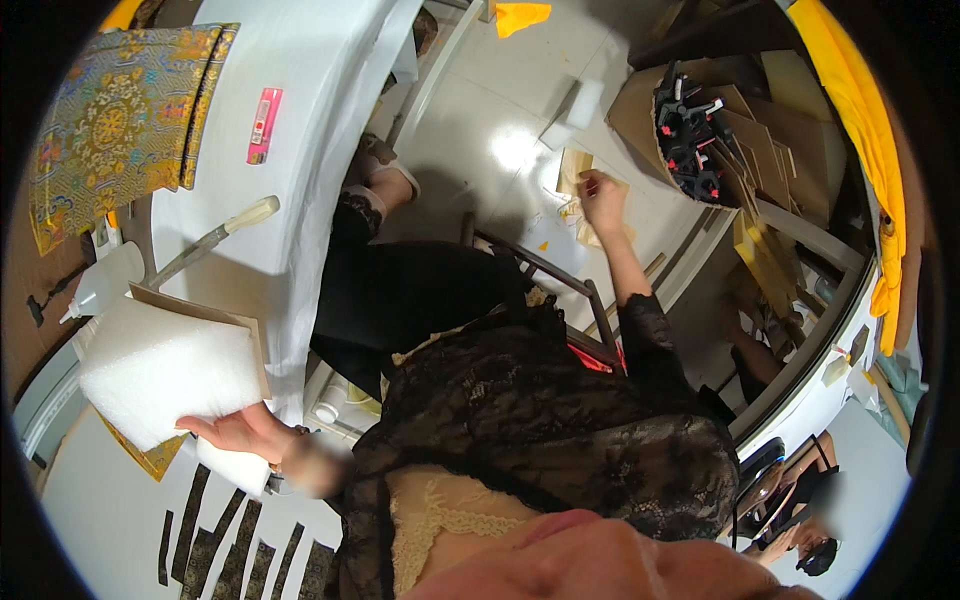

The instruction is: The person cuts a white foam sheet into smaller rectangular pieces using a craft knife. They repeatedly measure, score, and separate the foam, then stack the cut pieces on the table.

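A thick white foam sheet (165, 370) lies over a brown board (255, 350) at the table's left side. My left hand (240, 432) grips the foam's near edge, part of its fingers hidden behind it. On the right, my right arm stretches out low over the floor. My right hand (603, 203) is closed in a pinch at a cream-yellow sheet (572, 170), which shows on both sides of the fingers. Beside the foam are a brush with a pale handle (262, 209) and a white squeeze bottle (112, 272).
Patterned gold-blue brocade (120, 130) and a pink packet (264, 126) lie on the white table (215, 285). Dark fabric strips (235, 550) are nearer. A carton of black clamps (685, 140) stands right of my right hand, near a chair (545, 265). Another person (800, 510) is at lower right.
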A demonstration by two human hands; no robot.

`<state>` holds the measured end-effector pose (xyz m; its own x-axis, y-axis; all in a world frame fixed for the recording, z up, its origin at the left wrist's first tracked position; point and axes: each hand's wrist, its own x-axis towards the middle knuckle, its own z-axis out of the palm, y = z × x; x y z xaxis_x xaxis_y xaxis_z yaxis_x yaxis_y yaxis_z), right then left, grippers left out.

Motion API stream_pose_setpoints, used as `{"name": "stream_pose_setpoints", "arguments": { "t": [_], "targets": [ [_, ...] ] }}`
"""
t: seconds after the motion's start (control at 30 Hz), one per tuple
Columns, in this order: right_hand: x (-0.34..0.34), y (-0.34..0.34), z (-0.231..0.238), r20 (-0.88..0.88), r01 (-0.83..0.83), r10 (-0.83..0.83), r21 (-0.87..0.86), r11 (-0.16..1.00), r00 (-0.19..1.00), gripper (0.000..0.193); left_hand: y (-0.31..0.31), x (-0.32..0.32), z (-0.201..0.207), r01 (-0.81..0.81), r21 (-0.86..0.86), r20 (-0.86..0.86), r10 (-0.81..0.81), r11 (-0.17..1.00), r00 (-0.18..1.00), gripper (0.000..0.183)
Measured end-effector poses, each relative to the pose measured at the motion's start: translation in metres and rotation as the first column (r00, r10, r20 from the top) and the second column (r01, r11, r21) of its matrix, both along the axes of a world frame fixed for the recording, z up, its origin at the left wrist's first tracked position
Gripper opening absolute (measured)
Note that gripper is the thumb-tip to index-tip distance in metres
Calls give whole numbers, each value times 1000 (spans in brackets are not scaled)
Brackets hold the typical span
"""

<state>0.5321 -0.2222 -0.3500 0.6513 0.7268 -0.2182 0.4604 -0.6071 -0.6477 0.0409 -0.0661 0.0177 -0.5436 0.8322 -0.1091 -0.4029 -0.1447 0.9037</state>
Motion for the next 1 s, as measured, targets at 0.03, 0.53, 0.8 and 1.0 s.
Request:
{"name": "stream_pose_setpoints", "arguments": {
  "t": [0.03,0.53,0.8,1.0],
  "targets": [
    [-21,-3,-1,-55,-9,8,-23,1000,998,12,0,1,3,6,1,-11,-6,1000,1000,76],
    [-147,-43,-82,-436,-257,215,-40,966,874,21,-9,-27,9,-58,8,-120,58,998,991,74],
    [-98,66,-16,-324,-305,245,-151,940,914,28,-58,-74,-19,-321,94,-23,325,942,946,81],
    [-131,190,146,9,-562,635,473,678,773,17,-108,-91,-44,-452,209,39,455,867,890,74]
  ]
}}
